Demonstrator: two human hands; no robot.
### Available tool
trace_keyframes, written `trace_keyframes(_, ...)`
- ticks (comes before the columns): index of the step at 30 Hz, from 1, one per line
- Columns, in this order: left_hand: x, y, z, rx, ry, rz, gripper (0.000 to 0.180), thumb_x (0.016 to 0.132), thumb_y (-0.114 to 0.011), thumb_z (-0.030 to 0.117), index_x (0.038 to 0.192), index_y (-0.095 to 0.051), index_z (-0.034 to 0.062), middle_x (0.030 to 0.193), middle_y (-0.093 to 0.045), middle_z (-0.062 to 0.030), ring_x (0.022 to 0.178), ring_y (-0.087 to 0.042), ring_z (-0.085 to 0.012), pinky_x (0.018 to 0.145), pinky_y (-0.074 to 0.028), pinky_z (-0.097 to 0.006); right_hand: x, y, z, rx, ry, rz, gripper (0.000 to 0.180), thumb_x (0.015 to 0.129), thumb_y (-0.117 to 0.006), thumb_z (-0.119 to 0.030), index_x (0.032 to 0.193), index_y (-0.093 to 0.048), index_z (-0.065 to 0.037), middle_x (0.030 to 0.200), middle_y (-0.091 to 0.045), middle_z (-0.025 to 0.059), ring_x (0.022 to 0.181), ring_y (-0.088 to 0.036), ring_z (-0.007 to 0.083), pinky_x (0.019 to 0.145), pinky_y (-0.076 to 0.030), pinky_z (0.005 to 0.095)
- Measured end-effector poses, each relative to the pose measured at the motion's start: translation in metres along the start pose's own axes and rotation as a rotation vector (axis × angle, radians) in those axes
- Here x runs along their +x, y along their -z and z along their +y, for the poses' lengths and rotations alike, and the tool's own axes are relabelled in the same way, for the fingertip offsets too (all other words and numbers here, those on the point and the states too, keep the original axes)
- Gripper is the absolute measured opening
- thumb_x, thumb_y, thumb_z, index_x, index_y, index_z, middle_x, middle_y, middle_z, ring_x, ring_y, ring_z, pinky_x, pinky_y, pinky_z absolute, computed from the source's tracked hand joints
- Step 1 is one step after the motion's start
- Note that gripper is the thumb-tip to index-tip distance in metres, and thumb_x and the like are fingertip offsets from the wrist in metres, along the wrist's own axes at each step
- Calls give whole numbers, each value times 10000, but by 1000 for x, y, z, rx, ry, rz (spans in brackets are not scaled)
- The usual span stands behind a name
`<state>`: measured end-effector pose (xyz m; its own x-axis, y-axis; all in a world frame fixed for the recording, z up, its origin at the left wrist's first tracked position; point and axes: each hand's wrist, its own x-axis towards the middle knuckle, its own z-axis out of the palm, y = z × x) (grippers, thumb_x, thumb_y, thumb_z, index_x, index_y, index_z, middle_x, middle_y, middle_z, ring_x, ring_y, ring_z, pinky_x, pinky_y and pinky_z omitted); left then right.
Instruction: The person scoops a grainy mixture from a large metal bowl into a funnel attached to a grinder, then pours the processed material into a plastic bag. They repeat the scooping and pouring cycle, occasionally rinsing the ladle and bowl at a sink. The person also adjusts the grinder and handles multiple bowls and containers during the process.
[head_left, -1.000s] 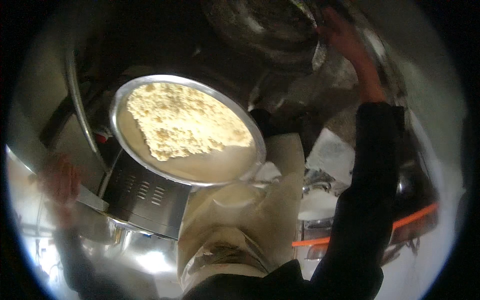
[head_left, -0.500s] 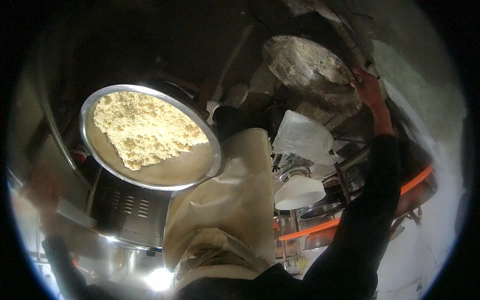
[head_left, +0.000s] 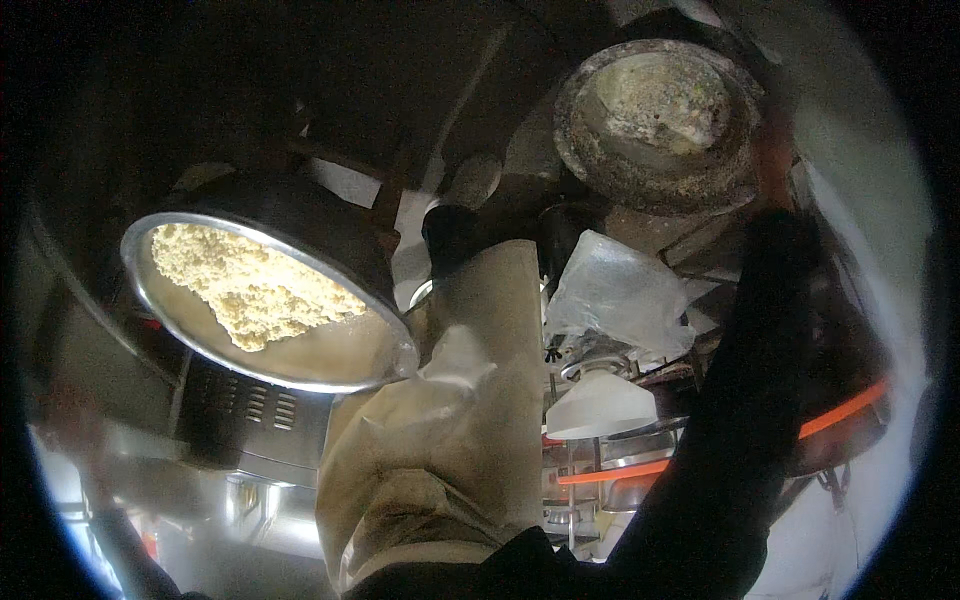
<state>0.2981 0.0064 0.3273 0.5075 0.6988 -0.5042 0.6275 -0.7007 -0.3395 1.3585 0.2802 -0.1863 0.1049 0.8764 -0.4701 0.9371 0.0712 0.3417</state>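
Note:
At the upper right is a round basin [head_left: 660, 125], crusted and grimy, with pale residue inside. My right hand [head_left: 774, 165] is dark and smeared at its right rim, closed on that edge; single fingers do not show. My left hand [head_left: 75, 430] is a blur at the far left, its fingers unreadable. Nearest to it on the inner side is a wide metal bowl [head_left: 375, 355] of pale yellow crumbly meal [head_left: 262, 290], heaped toward its far left. The bowl appears tilted, its right rim beside my tan apron [head_left: 430, 420]. What supports it is hidden.
Below the basin lies a clear plastic bag [head_left: 620, 300], with a white scoop-like container [head_left: 602, 408] under it. A rack with an orange edge [head_left: 620, 472] and metal pans stands at the right. A vented metal cabinet [head_left: 255, 405] is at the left, a pale wall [head_left: 860, 130] far right.
The basin has shifted up and right along with my right hand, and more of its inside shows. In the picture the metal bowl sits lower and further left, looking narrower. My left hand remains blurred.

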Motion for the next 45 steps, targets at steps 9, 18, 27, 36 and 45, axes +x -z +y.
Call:
trace_keyframes(9, -11, 9, -6, -49, 64, -82, 442, 934, -539, 302, 1319, -531, 86, 1347, -534, -110, 1276, -468, -298, 1107, -293, -498, -11, -65, -3, 180, 137, -63, 635, 864, -520, -114, 1460, -301, -92, 1267, -530, 260, 1038, -597, 409, 872, -495, 508)
trace_keyframes(18, -16, 8, -3, -59, 102, -91, 435, 921, -567, 280, 1309, -542, 86, 1331, -550, -110, 1259, -484, -305, 1101, -313, -495, -40, -112, 23, 21, 198, -149, 474, 863, -542, -109, 1331, -471, -116, 1181, -598, 189, 958, -627, 351, 798, -522, 452)
trace_keyframes(27, -8, -14, -1, -58, 116, -61, 429, 908, -595, 258, 1299, -554, 85, 1315, -565, -111, 1243, -500, -312, 1094, -333, -492, -147, -126, 53, 180, 198, -304, 328, 874, -569, -128, 1199, -615, -151, 1122, -630, 71, 938, -614, 213, 757, -520, 362)
trace_keyframes(36, -9, -41, -7, -83, 168, -75, 426, 895, -623, 236, 1288, -566, 85, 1299, -581, -111, 1226, -516, -319, 1088, -352, -489, -347, 19, 77, 1166, -461, -917, 667, 875, -502, -615, 1401, -429, -212, 1419, -445, 38, 1120, -544, 236, 842, -458, 480)
trace_keyframes(45, 35, -25, 11, -258, 101, 209, 372, 869, -596, 221, 1208, -590, 68, 1207, -603, -143, 1162, -531, -368, 1100, -297, -561, -418, -43, 61, 509, -766, -585, 732, 870, -593, -526, 1350, -452, 9, 1141, -627, 142, 962, -606, 249, 810, -514, 415)
